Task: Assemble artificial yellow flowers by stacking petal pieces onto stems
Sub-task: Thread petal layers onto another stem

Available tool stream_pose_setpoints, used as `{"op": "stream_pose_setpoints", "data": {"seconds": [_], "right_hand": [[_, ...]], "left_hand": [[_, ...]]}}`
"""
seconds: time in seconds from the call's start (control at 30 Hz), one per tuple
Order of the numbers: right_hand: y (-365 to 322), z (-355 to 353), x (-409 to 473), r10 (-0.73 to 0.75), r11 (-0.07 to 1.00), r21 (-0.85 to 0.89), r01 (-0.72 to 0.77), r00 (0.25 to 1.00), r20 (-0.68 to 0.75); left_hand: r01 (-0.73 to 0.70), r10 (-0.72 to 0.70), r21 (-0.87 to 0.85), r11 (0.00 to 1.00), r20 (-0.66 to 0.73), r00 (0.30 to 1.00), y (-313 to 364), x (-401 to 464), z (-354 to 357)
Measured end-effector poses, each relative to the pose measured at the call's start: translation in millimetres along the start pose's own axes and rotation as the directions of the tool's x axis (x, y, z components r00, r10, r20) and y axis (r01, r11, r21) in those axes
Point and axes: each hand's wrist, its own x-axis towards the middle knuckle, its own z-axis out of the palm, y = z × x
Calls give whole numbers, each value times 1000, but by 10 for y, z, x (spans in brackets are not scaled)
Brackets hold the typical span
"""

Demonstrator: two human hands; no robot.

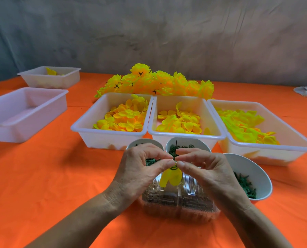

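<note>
My left hand (140,169) and my right hand (204,169) meet fingertip to fingertip at the centre front, both pinching a thin dark green stem (176,149) that points upward. A yellow petal piece (170,177) hangs on the stem just below my thumbs. Behind my hands stand three white trays with yellow petals: left tray (88,128), middle tray (184,136), right tray (292,140). A pile of finished yellow flowers (154,83) lies behind the trays.
Three white bowls of green parts sit by my hands: left bowl (143,141), middle bowl (188,141), right bowl (256,174). A clear plastic box (177,203) is under my hands. Two more white trays (24,111) (49,77) stand at the left on the orange tablecloth (59,176).
</note>
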Motion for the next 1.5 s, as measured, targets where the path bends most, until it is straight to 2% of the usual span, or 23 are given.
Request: {"op": "stream_pose_setpoints", "data": {"seconds": [0.13,0.33,0.5,0.57,0.63,0.73,0.87,0.97,1.03,1.07,1.13,1.23,1.3,1.5], "right_hand": [[5,11,7,-1,998,-64,2,1000,14],[10,-1,47,21,998,-61,-20,1000,16],[-76,-123,149,144,989,-54,-136,968,206],[-115,-196,307,140,990,-51,-134,980,140],[-119,-237,559,40,984,-171,-39,999,3],[-19,-210,1039,-45,879,-476,10,997,-61],[203,-66,1592,139,625,-779,-57,990,39],[342,82,1846,281,458,-889,-6,950,139],[427,172,1950,361,339,-941,-5,924,125],[467,204,1982,364,316,-948,-36,927,86],[503,219,2002,311,366,-917,-156,950,-37],[499,106,1983,175,531,-797,-288,957,-229],[454,7,1919,108,607,-739,-291,952,-286],[455,-192,1760,25,672,-691,-266,941,-338]], "left_hand": [[-17,18,10,1000,-14,1000,-24,-6,40],[-122,122,8,992,-45,991,-122,-2,103],[-72,72,-36,997,1,997,-147,-22,73],[-56,56,10,998,32,998,-161,-3,60],[-79,76,53,995,58,995,-143,24,59],[-99,94,64,993,86,992,-113,46,71],[-79,74,45,996,111,991,-106,84,42],[-75,69,42,996,135,988,-100,86,25],[-37,37,0,999,157,987,-85,81,17],[-25,26,-9,1000,166,986,-80,83,14],[-29,29,-5,1000,168,985,-79,88,12],[-32,33,-11,999,162,986,-83,80,14],[-23,26,-18,1000,157,987,-86,73,23],[-24,26,-16,1000,140,990,-69,72,28]]}}
